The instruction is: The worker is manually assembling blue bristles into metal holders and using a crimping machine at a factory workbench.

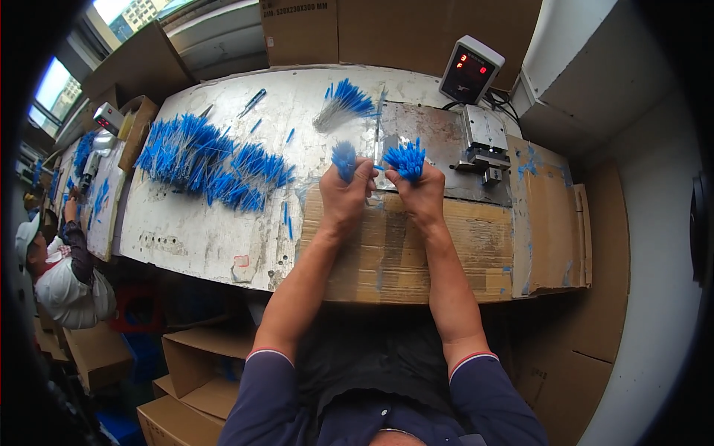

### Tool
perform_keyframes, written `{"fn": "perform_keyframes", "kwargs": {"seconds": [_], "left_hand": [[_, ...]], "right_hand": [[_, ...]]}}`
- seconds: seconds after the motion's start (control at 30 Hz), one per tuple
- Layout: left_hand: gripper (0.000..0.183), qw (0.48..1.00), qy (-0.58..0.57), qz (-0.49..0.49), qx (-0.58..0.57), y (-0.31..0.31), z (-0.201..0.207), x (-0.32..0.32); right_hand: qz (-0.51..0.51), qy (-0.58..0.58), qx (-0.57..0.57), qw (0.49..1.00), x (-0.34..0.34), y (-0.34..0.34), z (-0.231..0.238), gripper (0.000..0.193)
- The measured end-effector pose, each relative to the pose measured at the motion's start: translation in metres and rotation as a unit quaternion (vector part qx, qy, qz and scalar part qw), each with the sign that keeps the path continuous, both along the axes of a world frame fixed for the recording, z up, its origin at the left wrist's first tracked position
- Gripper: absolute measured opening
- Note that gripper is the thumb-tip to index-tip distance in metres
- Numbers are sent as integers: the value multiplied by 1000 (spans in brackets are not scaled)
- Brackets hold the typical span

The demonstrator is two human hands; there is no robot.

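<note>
At the far left a person in a white cap sits by another table. On the white table lies a big pile of blue-tipped sticks, with a pen-like tool behind its right part and a few loose blue sticks in front of its right end. Next, the left hand is closed around a pale blue bundle, held upright; behind it rests a small heap of similar sticks. Just beside, the right hand is wrapped around a brighter blue bundle, its tips fanned upward, above the cardboard sheet's back edge. Farther right stand a display box with red lights and a metal block.
</note>
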State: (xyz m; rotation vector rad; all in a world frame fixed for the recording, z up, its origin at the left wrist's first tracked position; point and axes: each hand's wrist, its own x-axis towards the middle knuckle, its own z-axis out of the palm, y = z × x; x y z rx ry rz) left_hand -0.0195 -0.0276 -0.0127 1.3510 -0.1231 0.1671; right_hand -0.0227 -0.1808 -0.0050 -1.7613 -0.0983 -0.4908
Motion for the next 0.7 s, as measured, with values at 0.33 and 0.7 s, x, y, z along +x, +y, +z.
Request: {"fn": "perform_keyframes", "kwargs": {"seconds": [0.33, 0.7], "left_hand": [[13, 998, 50, -2, -33, 18, 5, 12], [25, 986, 123, -51, -99, 31, 6, 24]], "right_hand": [[53, 73, 62, 994, 3, -12, -1, 17], [61, 116, 165, 978, 0, -13, 5, 15]]}}
